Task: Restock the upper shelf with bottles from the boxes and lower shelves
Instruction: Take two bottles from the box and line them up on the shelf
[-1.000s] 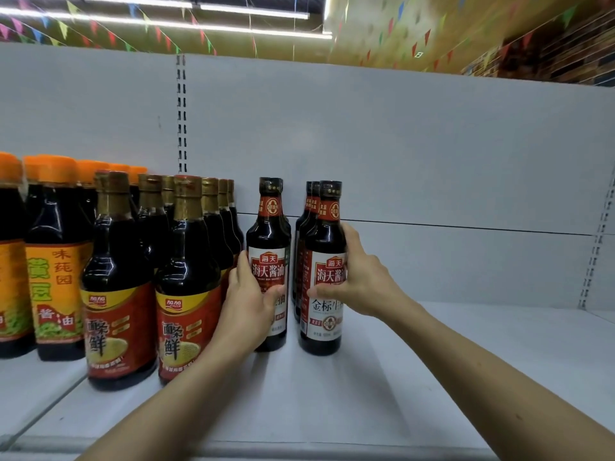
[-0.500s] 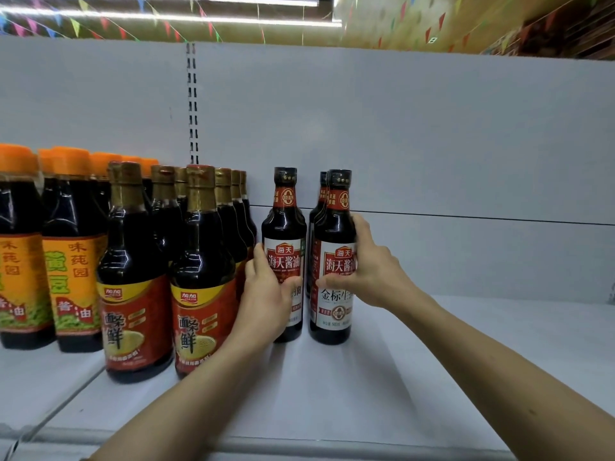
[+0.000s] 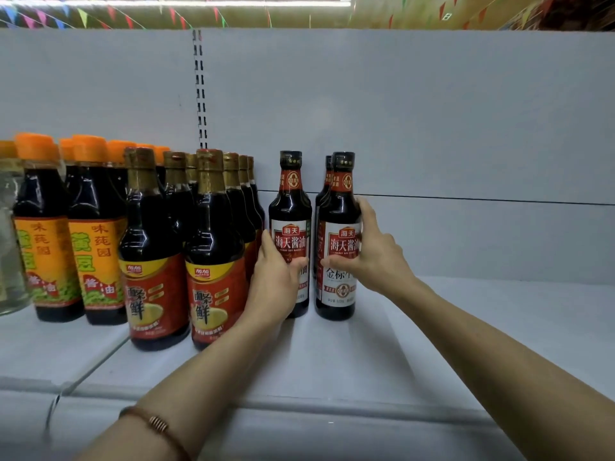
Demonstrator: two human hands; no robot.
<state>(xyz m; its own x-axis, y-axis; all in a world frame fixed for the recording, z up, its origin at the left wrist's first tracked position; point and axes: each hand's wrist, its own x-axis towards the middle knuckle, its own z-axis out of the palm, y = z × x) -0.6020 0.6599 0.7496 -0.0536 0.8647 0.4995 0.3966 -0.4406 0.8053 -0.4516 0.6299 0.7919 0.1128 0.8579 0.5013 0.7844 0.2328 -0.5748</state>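
A copper bracelet (image 3: 156, 424) circles the left forearm. On the white shelf (image 3: 332, 354), the left hand (image 3: 274, 287) has its fingers clamped on one black-capped soy bottle (image 3: 290, 207); the right hand (image 3: 376, 257) grips its neighbour (image 3: 339, 207), both upright. Gold-capped bottles (image 3: 213, 234) stand just left.

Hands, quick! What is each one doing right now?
Left hand: curled round the left soy sauce bottle standing on the shelf.
Right hand: gripping the right soy sauce bottle beside it.
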